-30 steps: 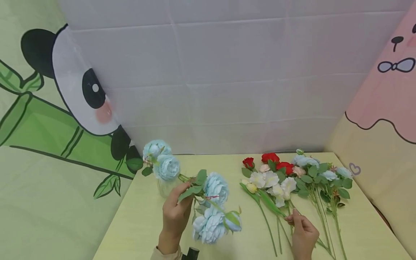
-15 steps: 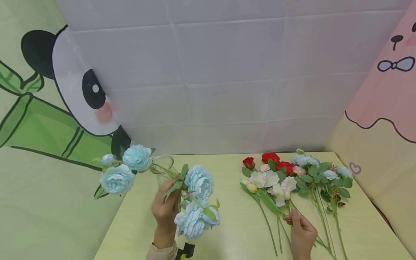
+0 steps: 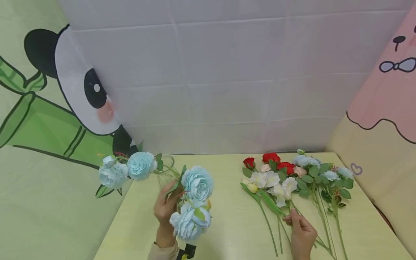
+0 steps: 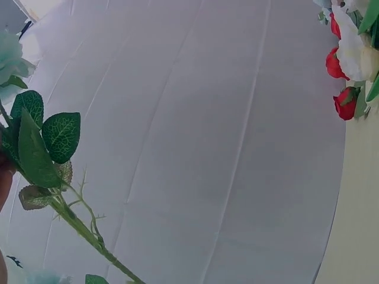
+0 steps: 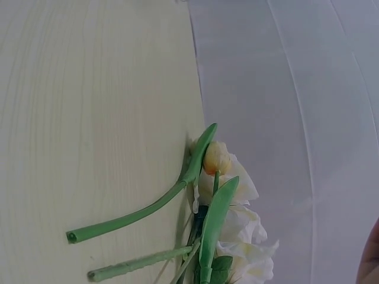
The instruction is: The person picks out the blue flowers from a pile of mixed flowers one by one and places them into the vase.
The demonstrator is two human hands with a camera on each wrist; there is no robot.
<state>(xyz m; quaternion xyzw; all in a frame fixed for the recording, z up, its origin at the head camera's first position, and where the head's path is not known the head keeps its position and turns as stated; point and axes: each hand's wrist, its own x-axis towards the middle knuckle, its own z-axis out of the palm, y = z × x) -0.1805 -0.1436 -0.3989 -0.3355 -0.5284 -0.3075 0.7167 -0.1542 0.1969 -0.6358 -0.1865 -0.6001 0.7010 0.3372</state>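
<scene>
My left hand (image 3: 165, 209) grips the stem of blue flowers (image 3: 196, 184), whose heads hang to its right. Just behind that hand stands a clear glass vase (image 3: 161, 179), partly hidden. More blue flowers (image 3: 141, 165) lean out left of the vase on a bent stem; whether this stem joins the held one, I cannot tell. In the left wrist view, fingers (image 4: 5, 183) touch a green stem (image 4: 89, 234) near its leaves. My right hand (image 3: 303, 233) pinches a thin stem or leaf tip below the white flowers (image 3: 276, 191).
On the table (image 3: 227, 231), right side, lie red roses (image 3: 271, 157), a yellow tulip (image 3: 252, 187), small pink flowers (image 3: 299, 170) and light blue flowers (image 3: 305, 160), their stems toward the front. A pale cloth wall (image 3: 227, 90) stands behind; printed cloths hang at both sides.
My left hand and its blue flowers have shifted left. The blue flowers by the vase have swung out to the left and turned. My right hand has hardly moved.
</scene>
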